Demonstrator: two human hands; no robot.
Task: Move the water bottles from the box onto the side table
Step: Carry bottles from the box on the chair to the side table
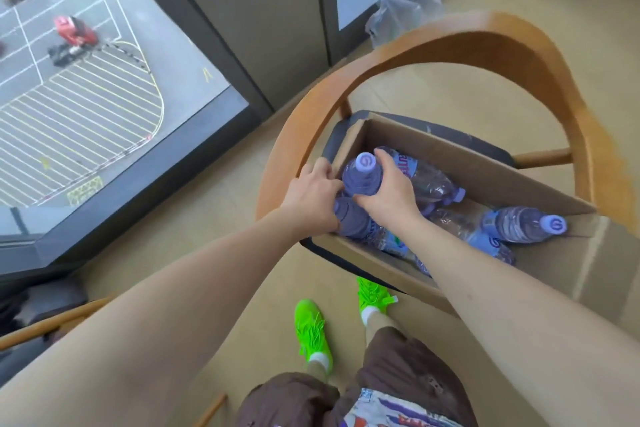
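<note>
Both arms outstretched, left hand (313,196) and right hand (388,192) curled.

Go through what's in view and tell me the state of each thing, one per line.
Cardboard box: open, sitting on the chair seat.
Upright bottle: capped, gripped by right hand.
Lower bottle: held by left hand.
Other bottles: capped, lying in the box.
Chair: upright.

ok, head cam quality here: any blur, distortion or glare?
Head view: strong wide-angle bowing of the window frames; curved wooden chair back smeared by motion blur; purple-capped upright water bottle between both hands fairly sharp; soft daylight, no harsh glare.
</note>
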